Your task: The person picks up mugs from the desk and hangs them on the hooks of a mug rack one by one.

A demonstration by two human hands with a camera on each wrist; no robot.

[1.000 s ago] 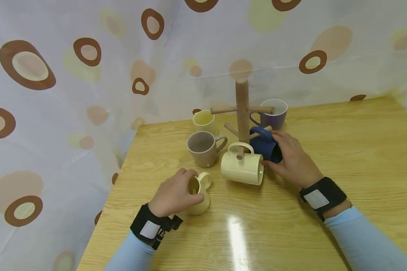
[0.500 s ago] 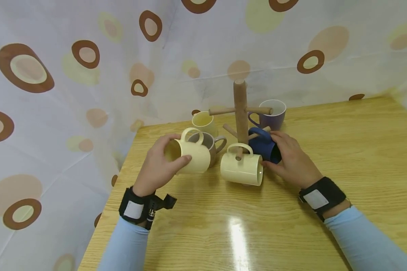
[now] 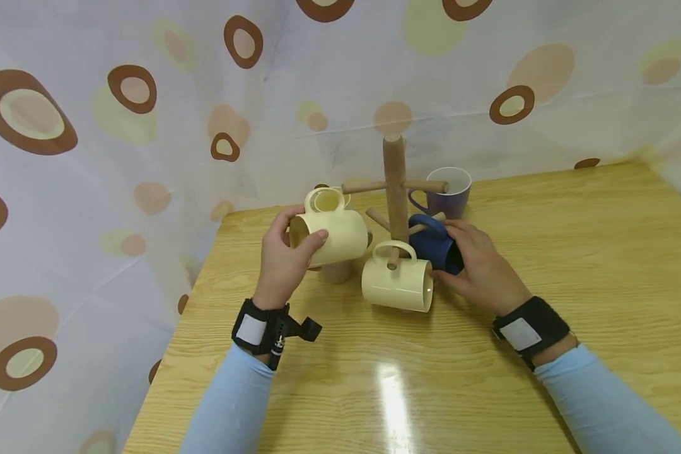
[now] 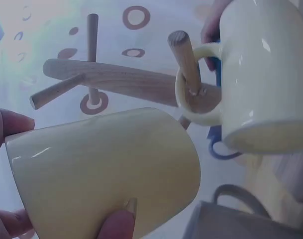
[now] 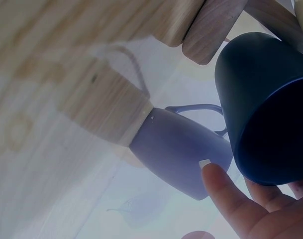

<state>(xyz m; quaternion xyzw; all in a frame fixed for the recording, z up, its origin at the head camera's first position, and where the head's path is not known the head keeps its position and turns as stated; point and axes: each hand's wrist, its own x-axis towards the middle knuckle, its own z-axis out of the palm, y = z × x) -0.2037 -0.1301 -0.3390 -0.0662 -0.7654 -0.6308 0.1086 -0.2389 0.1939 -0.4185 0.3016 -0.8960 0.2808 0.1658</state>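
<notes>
My left hand (image 3: 284, 258) grips a cream mug (image 3: 343, 236) by its open end, the mug lying sideways in the air with its handle up, left of the wooden mug tree (image 3: 395, 176). In the left wrist view the thumb presses on this mug's side. A second cream mug (image 3: 394, 287) hangs by its handle on a low front peg. My right hand (image 3: 482, 271) holds a dark blue mug (image 3: 428, 249) near its rim, its handle at a right-hand peg. The right wrist view shows fingertips (image 5: 218, 184) beside the blue mug's mouth.
Behind the held cream mug stand a grey mug (image 3: 337, 272) and a pale yellow mug (image 3: 330, 200), both partly hidden. A purple mug (image 3: 451, 205) stands behind the tree at the right. Patterned cloth (image 3: 295, 82) hangs along the wood-grain table's (image 3: 459, 391) back and left.
My left hand has lifted the cream mug off the table, tipped it sideways and carried it forward and right toward the tree. The right hand has stayed at the blue mug.
</notes>
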